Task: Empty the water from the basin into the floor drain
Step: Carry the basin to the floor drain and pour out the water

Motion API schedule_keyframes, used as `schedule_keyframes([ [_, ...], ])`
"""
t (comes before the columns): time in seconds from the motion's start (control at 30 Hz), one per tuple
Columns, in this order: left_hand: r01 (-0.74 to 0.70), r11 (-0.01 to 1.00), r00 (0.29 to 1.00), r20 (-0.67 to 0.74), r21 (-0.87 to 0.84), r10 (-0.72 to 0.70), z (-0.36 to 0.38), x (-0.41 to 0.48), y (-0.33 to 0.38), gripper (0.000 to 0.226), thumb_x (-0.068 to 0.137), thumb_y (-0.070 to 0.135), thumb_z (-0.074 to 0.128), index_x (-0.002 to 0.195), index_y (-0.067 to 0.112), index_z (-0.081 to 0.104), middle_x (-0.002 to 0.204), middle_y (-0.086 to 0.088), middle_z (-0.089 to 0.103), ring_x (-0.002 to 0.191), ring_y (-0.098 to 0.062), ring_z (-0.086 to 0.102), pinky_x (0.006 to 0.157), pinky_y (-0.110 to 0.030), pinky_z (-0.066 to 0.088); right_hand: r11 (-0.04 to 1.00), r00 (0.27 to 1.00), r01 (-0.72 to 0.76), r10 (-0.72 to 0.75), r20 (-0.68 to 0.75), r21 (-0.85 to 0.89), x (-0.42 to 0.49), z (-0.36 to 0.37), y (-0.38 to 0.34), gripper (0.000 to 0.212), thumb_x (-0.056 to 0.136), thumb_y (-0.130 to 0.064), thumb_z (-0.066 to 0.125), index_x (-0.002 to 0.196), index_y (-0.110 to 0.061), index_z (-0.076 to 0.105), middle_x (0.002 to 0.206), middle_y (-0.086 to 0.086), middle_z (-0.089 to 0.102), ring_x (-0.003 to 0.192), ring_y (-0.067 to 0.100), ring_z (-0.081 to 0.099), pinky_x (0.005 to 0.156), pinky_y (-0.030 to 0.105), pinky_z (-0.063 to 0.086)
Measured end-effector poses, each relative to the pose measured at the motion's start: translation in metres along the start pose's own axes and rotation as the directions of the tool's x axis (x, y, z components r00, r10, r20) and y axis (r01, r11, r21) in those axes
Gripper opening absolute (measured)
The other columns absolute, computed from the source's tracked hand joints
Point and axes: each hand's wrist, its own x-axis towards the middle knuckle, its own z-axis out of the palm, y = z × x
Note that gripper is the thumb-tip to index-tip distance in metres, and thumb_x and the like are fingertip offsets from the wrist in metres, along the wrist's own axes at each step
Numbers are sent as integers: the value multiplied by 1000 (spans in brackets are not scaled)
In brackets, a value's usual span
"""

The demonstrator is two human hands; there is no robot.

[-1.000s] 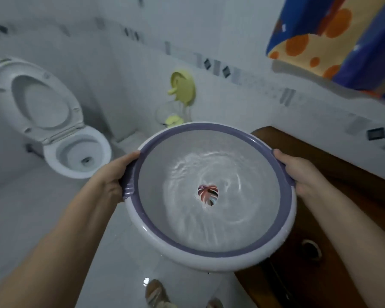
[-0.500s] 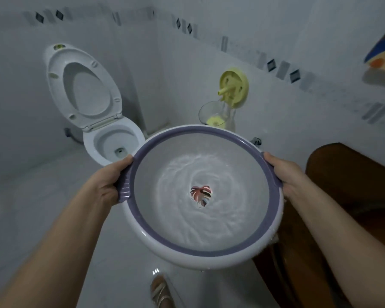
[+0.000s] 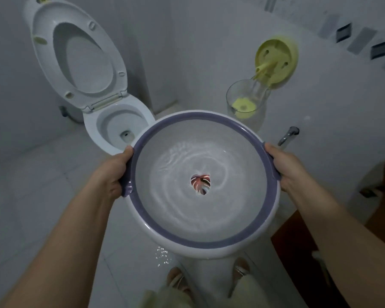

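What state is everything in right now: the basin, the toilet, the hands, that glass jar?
White plastic basin with purple rim: held level, water inside rippling.
Left hand: gripping the basin's rim.
Right hand: gripping the opposite rim.
White toilet: lid and seat raised.
Clear glass carafe: upright, uncapped.

A: Basin (image 3: 209, 245): smooth glossy plastic, white shell, purple rim. Toilet (image 3: 111, 121), upper left: glazed ceramic look.

B: Floor (image 3: 31, 196): glossy white tile, wet sheen. Tap (image 3: 288, 135), right: shiny metal. Jug (image 3: 247, 105): clear, glass-like.
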Motion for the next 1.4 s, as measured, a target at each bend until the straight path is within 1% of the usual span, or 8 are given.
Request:
schedule_keyframes([
  [0.13, -9, 998, 997, -71, -58, 5, -1, 36, -19, 30, 90, 39, 55, 75, 13, 62, 41, 5, 65, 36, -9, 61, 42, -21, 47, 999, 999, -23, 23, 24, -26, 37, 26, 23, 26, 87, -32, 57, 80, -9, 67, 85, 12, 68, 78, 27, 63, 83, 42, 49],
  [0.27, -16, 992, 993, -115, -127, 1, 3, 74, -51, 30, 92, 34, 54, 73, 13, 61, 41, 5, 65, 35, -8, 61, 30, -16, 42, 998, 998, -36, 38, 51, -47, 80, 41, 53, 24, 88, -31, 57, 80, -11, 67, 76, 7, 70, 69, 21, 65, 77, 37, 50],
  [0.53, 17, 987, 974, -220, -161, -52, 15, 163, -138, 29, 88, 40, 56, 75, 16, 64, 48, 5, 69, 48, -13, 65, 42, -20, 46, 989, 993, -48, 62, 100, -137, 183, 54, 135, 24, 85, -34, 59, 81, -13, 69, 72, 4, 72, 74, 22, 66, 74, 34, 52],
  [0.67, -17, 980, 971, -235, -197, -30, 27, 218, -192, 29, 90, 38, 54, 79, 14, 65, 55, 1, 71, 47, -13, 66, 41, -20, 47, 983, 992, -20, 42, 119, -185, 243, 53, 188, 22, 83, -36, 60, 75, -17, 67, 55, -6, 70, 54, 10, 66, 59, 27, 47],
  [0.8, 6, 977, 966, -253, -215, -61, 39, 271, -245, 30, 90, 40, 53, 89, 12, 63, 77, -4, 69, 67, -20, 66, 52, -27, 47, 975, 991, 20, 9, 132, -223, 294, 55, 241, 24, 80, -36, 62, 71, -14, 68, 55, -5, 70, 51, 11, 65, 60, 29, 49],
  [0.97, -10, 976, 961, -273, -216, -51, 58, 336, -309, 30, 89, 41, 54, 84, 13, 62, 77, -4, 68, 69, -22, 64, 55, -29, 45, 966, 990, 75, -43, 133, -249, 352, 48, 298, 26, 80, -38, 63, 70, -14, 67, 52, -6, 69, 48, 10, 65, 44, 18, 46],
  [1.23, -40, 977, 967, -255, -211, -16, 96, 413, -387, 29, 91, 37, 52, 80, 12, 63, 73, -4, 67, 70, -21, 63, 56, -30, 46, 932, 988, 124, -85, 127, -341, 432, 25, 383, 31, 79, -44, 61, 75, -13, 67, 79, 9, 70, 73, 27, 66, 73, 38, 51],
  [1.4, -29, 982, 973, -231, -189, -15, 116, 446, -428, 31, 92, 39, 50, 82, 13, 63, 77, -4, 67, 72, -22, 62, 58, -31, 46, 907, 987, 146, -106, 122, -395, 463, 7, 419, 39, 81, -47, 58, 83, -9, 68, 81, 10, 70, 77, 29, 66, 72, 38, 52],
])
